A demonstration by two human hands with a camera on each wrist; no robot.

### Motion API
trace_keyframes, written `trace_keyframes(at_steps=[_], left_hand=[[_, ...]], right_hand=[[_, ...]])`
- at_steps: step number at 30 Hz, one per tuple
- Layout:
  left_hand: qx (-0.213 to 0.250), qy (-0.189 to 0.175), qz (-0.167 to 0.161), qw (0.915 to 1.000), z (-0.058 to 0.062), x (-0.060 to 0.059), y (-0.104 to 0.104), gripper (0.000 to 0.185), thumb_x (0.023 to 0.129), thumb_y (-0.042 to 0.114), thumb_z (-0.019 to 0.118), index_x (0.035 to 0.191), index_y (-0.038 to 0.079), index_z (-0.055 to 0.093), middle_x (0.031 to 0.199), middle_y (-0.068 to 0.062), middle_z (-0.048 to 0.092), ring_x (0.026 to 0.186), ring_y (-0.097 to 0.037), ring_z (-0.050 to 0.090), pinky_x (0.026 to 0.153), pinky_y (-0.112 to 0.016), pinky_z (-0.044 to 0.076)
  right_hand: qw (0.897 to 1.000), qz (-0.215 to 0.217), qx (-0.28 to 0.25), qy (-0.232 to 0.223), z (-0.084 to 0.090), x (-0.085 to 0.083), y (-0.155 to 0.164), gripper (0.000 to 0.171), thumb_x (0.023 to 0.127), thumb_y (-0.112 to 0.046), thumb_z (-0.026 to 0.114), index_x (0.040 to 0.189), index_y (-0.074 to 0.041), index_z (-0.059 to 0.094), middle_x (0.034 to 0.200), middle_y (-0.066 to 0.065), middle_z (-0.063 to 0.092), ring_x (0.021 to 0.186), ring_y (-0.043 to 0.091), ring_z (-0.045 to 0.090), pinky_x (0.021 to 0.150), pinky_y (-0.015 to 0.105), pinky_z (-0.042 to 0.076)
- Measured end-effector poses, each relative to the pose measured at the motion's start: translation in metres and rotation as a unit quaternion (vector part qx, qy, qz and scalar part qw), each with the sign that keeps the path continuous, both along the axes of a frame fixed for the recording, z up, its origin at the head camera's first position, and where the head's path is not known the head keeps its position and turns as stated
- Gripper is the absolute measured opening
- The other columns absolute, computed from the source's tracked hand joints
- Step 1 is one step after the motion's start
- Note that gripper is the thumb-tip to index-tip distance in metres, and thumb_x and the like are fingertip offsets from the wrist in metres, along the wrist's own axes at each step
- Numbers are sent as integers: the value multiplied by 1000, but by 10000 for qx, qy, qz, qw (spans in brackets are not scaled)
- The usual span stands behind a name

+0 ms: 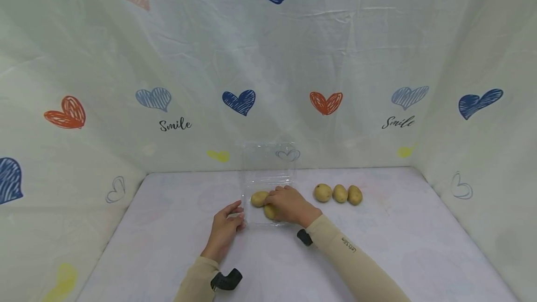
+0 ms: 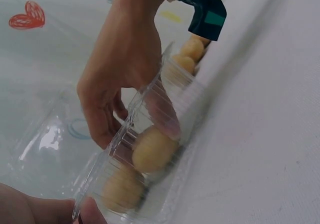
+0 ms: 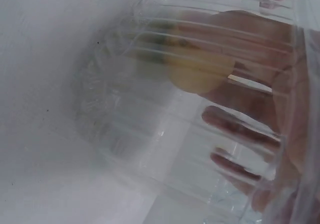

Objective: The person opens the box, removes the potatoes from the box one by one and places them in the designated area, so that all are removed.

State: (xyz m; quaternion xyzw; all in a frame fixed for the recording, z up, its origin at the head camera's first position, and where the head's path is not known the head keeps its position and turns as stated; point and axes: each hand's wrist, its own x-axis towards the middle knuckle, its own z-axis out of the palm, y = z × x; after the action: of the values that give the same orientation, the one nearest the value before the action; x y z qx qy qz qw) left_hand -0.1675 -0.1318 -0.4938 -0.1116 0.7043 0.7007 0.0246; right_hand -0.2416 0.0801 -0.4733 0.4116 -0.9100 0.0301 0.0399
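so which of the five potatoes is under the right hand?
The small yellow-brown potato at the near side of the clear plastic clamshell box, beneath the right hand. Its neighbour inside lies uncovered; three others sit outside in a row.

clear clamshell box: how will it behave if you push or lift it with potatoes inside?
The box looks thin and ribbed, so its walls probably flex. It seems light: the left hand touches its edge, perhaps to stop sliding. The open lid may flop. Potatoes inside could roll and shift the weight.
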Motion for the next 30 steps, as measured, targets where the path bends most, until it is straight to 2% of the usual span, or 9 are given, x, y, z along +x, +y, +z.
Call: trace_keyframes(at_steps=[9, 19, 25, 30], left_hand=[[-72, -101, 84, 9999, 2, 0, 1, 47, 101, -11, 58, 148, -13, 50, 133, -29, 56, 81, -11, 60, 69, -20, 57], [-75, -129, 63, 9999, 2, -1, 0, 47, 102, -10, 59, 148, -13, 51, 133, -28, 57, 81, -10, 60, 69, -20, 58], [-85, -158, 90, 9998, 1, -2, -1, 47, 102, -9, 59, 148, -12, 51, 134, -28, 57, 83, -12, 61, 70, -20, 58], [-50, -191, 90, 9998, 2, -1, -1, 47, 102, -10, 59, 148, -12, 51, 134, -29, 56, 83, -12, 61, 70, -20, 58]], right_hand=[[9997, -83, -109, 215, 1, -2, 7, 39, 77, -27, 91, 113, -20, 78, 105, -4, 74, 105, 20, 65, 103, 43, 54], [9974, -146, -651, 257, 12, 6, 25, 42, 80, -21, 91, 119, -15, 75, 112, -1, 73, 110, 22, 63, 97, 41, 54], [9930, -413, -1097, 148, 20, 13, 41, 43, 81, -21, 93, 119, -14, 74, 116, 0, 73, 110, 22, 63, 98, 43, 54], [9883, -754, -1290, 298, 23, 18, 56, 43, 80, -23, 94, 117, -13, 75, 115, 0, 74, 108, 22, 63, 99, 44, 55]])
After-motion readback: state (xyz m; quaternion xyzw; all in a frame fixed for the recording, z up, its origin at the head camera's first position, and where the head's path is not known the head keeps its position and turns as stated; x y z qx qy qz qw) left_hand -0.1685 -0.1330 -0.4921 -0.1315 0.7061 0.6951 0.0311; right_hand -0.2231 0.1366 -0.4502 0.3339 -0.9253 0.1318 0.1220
